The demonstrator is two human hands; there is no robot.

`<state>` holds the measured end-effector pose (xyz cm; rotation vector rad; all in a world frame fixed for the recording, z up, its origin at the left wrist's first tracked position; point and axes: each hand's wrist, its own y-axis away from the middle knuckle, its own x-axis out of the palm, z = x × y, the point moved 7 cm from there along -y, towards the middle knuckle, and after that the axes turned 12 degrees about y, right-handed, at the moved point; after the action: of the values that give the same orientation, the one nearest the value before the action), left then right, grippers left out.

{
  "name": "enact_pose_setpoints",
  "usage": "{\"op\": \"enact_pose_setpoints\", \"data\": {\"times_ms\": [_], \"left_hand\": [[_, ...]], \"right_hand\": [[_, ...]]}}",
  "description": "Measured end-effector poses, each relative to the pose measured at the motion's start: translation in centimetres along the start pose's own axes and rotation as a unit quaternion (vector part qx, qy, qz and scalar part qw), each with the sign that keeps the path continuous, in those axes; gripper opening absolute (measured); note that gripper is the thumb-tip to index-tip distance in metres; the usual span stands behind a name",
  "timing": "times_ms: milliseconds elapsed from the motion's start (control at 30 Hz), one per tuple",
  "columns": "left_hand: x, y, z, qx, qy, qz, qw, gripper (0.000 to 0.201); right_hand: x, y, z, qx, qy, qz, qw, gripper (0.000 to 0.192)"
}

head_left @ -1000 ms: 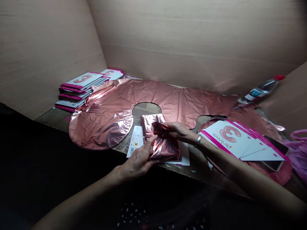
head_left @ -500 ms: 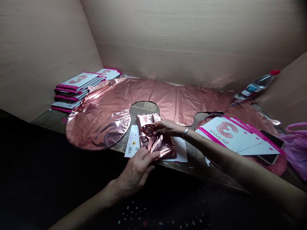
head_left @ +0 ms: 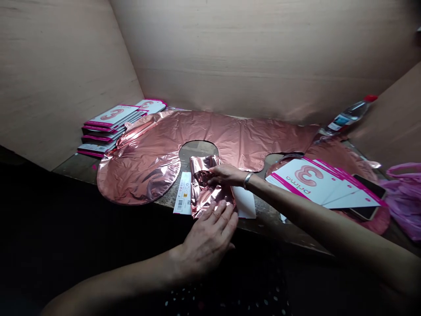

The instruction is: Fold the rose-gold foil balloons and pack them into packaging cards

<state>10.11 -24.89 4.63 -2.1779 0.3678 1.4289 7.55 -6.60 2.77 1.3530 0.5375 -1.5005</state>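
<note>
A folded rose-gold foil balloon [head_left: 204,169] lies on a white printed card [head_left: 246,202] at the table's front edge. My left hand [head_left: 212,235] rests flat on the near end of the folded foil, its fingers stretched out. Higher up, my right hand [head_left: 226,175] pinches a crumpled bit of the same foil; its fingertips are partly hidden. The card's barcode side shows to the left of the foil. Behind spreads a large flat foil balloon [head_left: 210,123], shaped like a 3.
Stacked printed cards [head_left: 112,116] stand at the left by the wooden wall [head_left: 246,52]. On the right lie fanned cards [head_left: 305,175] over a phone [head_left: 365,213], a red-capped plastic bottle [head_left: 350,114] and a pink plastic bag [head_left: 403,202].
My left hand has shifted right and flattened its fingers onto the foil's near end. The foil there lies flatter. My right hand has stayed at nearly the same spot.
</note>
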Motion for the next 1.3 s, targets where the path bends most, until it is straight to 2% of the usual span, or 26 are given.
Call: {"op": "enact_pose_setpoints", "data": {"times_ms": [67, 133, 233, 300, 367, 433, 500, 533, 600, 633, 700, 767, 800, 867, 933, 967, 1000, 1067, 1133, 1200, 1300], "left_hand": [[1.3, -0.5, 1.5, -0.054, -0.027, 0.025, 0.998, 0.069], [1.8, -0.6, 2.9, -0.091, -0.05, 0.038, 0.994, 0.071], [1.5, -0.7, 4.2, -0.101, -0.066, 0.055, 0.991, 0.062], [1.1, -0.7, 4.8, -0.095, -0.059, 0.063, 0.992, 0.064], [0.6, -0.8, 5.3, -0.094, -0.045, 0.063, 0.993, 0.07], [0.3, -0.8, 5.7, -0.1, -0.032, 0.056, 0.993, 0.071], [0.1, -0.8, 5.8, -0.101, -0.017, 0.045, 0.994, 0.063], [0.0, -0.8, 5.8, -0.097, -0.005, 0.04, 0.994, 0.056], [-0.3, -0.8, 5.8, -0.089, 0.027, 0.031, 0.995, 0.05], [-0.5, -0.7, 5.9, -0.083, 0.048, 0.033, 0.995, 0.051], [-1.0, -0.6, 6.3, -0.067, 0.095, 0.047, 0.992, 0.062], [-1.7, -0.6, 7.2, -0.048, 0.145, 0.069, 0.986, 0.066], [-2.1, -0.6, 7.8, -0.048, 0.169, 0.071, 0.982, 0.06], [-3.3, -0.7, 9.5, -0.068, 0.201, 0.035, 0.977, 0.04], [-4.4, -0.9, 10.6, -0.057, 0.226, -0.014, 0.972, 0.032], [-4.5, -1.0, 10.6, -0.027, 0.239, -0.013, 0.971, 0.033], [-4.3, -1.0, 10.3, 0.017, 0.251, 0.011, 0.968, 0.039], [-3.3, -0.7, 9.4, 0.095, 0.256, 0.099, 0.957, 0.066], [-2.5, -0.1, 9.2, 0.121, 0.238, 0.161, 0.95, 0.086], [-2.4, 0.3, 9.5, 0.121, 0.226, 0.181, 0.949, 0.083], [-2.8, 0.4, 9.7, 0.12, 0.236, 0.197, 0.944, 0.067]], "right_hand": [[0.0, -0.2, -0.1, 0.006, 0.017, -0.004, 1.0, 0.021], [0.1, -0.4, -0.2, 0.015, 0.031, -0.011, 0.999, 0.023], [0.0, -0.4, -0.4, 0.04, 0.045, -0.036, 0.998, 0.028], [-0.2, 0.0, -0.2, 0.058, 0.05, -0.063, 0.995, 0.039], [-0.7, 1.1, 0.0, 0.079, 0.058, -0.129, 0.987, 0.047], [-1.2, 2.8, 0.4, 0.082, 0.07, -0.242, 0.964, 0.042], [-0.7, 4.5, 1.4, 0.011, 0.081, -0.325, 0.942, 0.035], [0.1, 5.0, 2.0, -0.05, 0.085, -0.33, 0.939, 0.036], [2.3, 5.5, 2.7, -0.164, 0.084, -0.268, 0.946, 0.044], [3.2, 5.5, 2.6, -0.193, 0.079, -0.227, 0.951, 0.05], [4.2, 5.3, 1.9, -0.202, 0.058, -0.161, 0.964, 0.064], [4.2, 5.1, 1.3, -0.196, 0.032, -0.119, 0.973, 0.08], [4.0, 5.1, 1.2, -0.197, 0.021, -0.103, 0.975, 0.087], [3.6, 5.1, 1.3, -0.202, 0.004, -0.08, 0.976, 0.095], [3.2, 5.2, 1.5, -0.202, -0.006, -0.072, 0.977, 0.098], [3.1, 5.3, 1.7, -0.203, -0.009, -0.073, 0.976, 0.1], [3.0, 5.4, 1.8, -0.202, -0.015, -0.079, 0.976, 0.101], [2.8, 5.5, 1.9, -0.199, -0.039, -0.105, 0.974, 0.103], [2.5, 5.7, 1.9, -0.195, -0.063, -0.134, 0.969, 0.105], [2.3, 5.7, 1.9, -0.197, -0.066, -0.146, 0.967, 0.109], [2.4, 5.6, 1.9, -0.206, -0.054, -0.123, 0.969, 0.113]]}}
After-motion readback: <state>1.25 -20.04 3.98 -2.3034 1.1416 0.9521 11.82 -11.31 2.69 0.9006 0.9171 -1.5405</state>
